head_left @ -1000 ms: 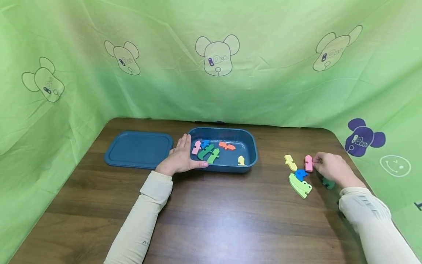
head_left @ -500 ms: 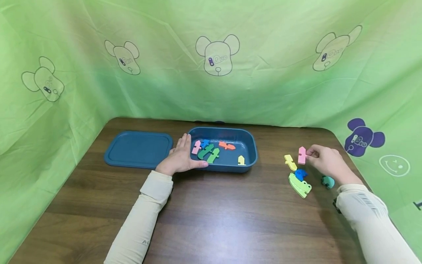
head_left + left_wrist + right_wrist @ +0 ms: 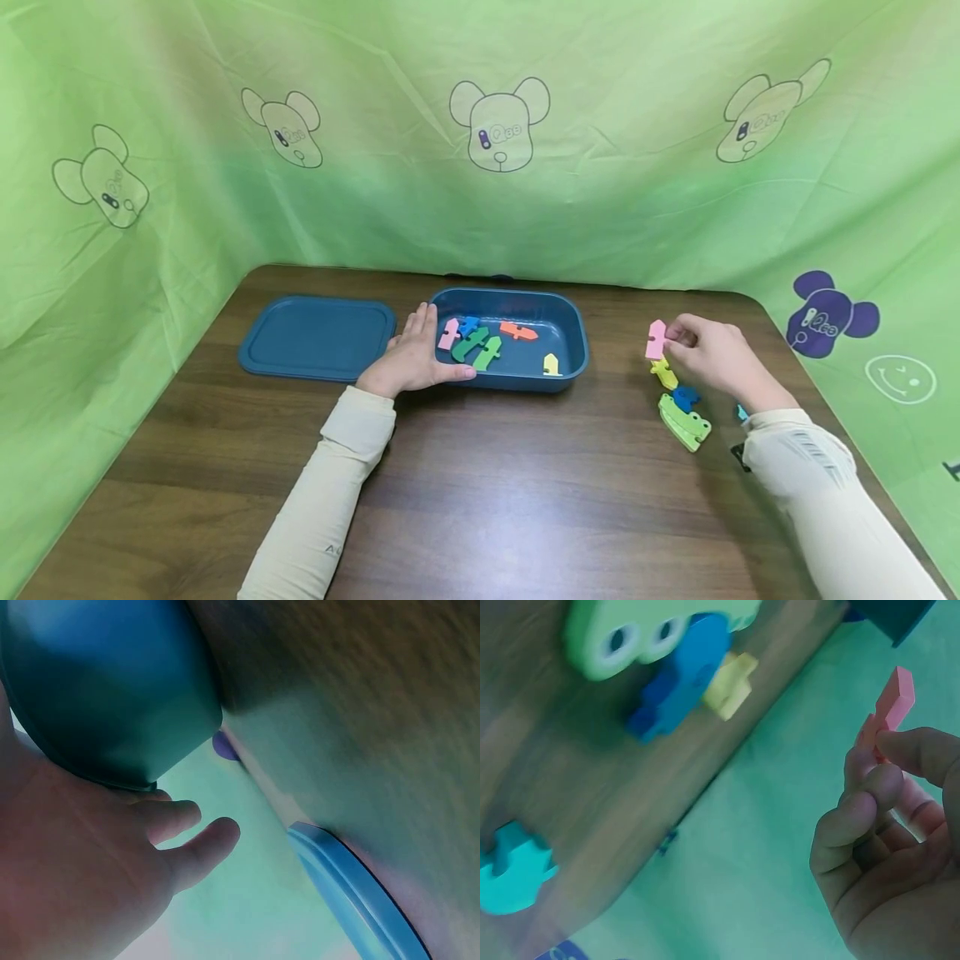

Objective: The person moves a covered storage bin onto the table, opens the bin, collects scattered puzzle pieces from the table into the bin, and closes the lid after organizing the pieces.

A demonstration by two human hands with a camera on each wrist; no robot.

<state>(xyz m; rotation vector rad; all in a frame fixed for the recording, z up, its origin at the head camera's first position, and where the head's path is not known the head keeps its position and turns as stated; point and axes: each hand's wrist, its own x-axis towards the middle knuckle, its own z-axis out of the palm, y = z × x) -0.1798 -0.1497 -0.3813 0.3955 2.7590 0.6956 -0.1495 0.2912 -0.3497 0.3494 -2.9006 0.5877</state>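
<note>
My right hand [image 3: 708, 354] pinches a pink pointed toy block [image 3: 656, 340] between thumb and finger, lifted off the table, as the right wrist view shows. Just below it in the head view lie a yellow notched block [image 3: 663, 374], a blue block [image 3: 686, 398] and a light green crocodile-shaped piece [image 3: 685, 422]. A teal block [image 3: 514, 868] lies apart, mostly hidden by the right sleeve in the head view. My left hand [image 3: 408, 357], fingers straight and spread, rests on the left end of the dark blue box [image 3: 573, 333], thumb along its front rim.
Inside the box lie pink, blue, green, orange and yellow pieces, among them an orange block [image 3: 519, 332] and a yellow block [image 3: 551, 364]. The box's flat blue lid [image 3: 315, 337] lies to the left on the wooden table [image 3: 480, 483]. A green printed cloth [image 3: 390, 208] hangs behind.
My right hand has lifted the pink block and carried it left toward the box, past the yellow block. The left hand has stayed on the box.
</note>
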